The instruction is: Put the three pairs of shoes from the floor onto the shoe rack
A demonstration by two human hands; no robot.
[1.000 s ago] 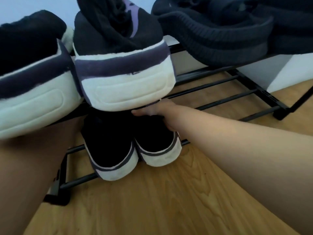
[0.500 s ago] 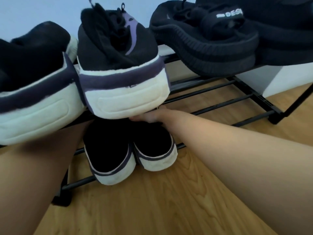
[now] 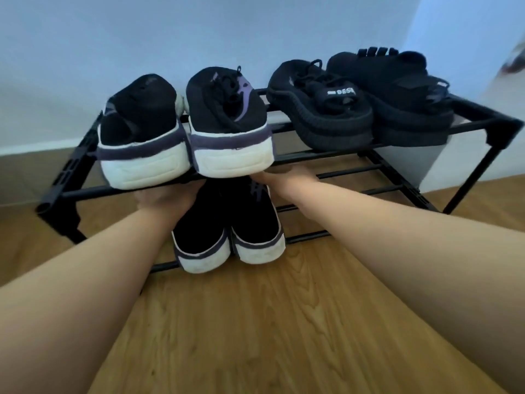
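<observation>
A black shoe rack (image 3: 335,175) stands against the wall. On its top shelf sit a black pair with thick white soles (image 3: 184,155) at the left and an all-black knit pair (image 3: 360,109) at the right. A black pair with white rims (image 3: 227,237) lies on the lower shelf, heels toward me and overhanging the front bar. My left hand (image 3: 164,200) lies on the left shoe of this pair, under the top shelf. My right hand (image 3: 287,177) is at the right shoe's opening. The fingers of both hands are hidden by the white soles above.
Light wooden floor (image 3: 270,322) stretches in front of the rack. A pale blue wall (image 3: 199,32) with a white skirting board runs behind it. To the right of the pair, the lower shelf shows bare bars (image 3: 349,191).
The view has pulled back and up, so the whole rack and both top pairs show. My left hand has come into view on the left lower shoe. My right hand stays at the right shoe.
</observation>
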